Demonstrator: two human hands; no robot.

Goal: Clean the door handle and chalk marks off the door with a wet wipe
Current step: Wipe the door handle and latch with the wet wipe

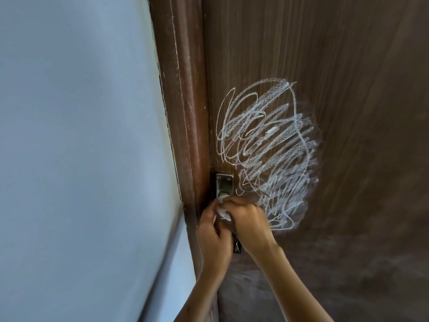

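Low in the frame's centre, both hands, left (pixel 214 231) and right (pixel 247 220), fingers curled shut, bunch the wipe (pixel 223 213) over the handle (pixel 224 185); soft, limp and probably slippery, it wants a firm wadded pinch, chalk (pixel 267 154) untouched.

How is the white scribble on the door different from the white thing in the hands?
The chalk scribble is drawn flat on the brown door; the wet wipe is a crumpled wad. The scribble is large and spreads above the metal handle plate; the wipe is small, bunched between the left hand and right hand just below the plate. Both are white.
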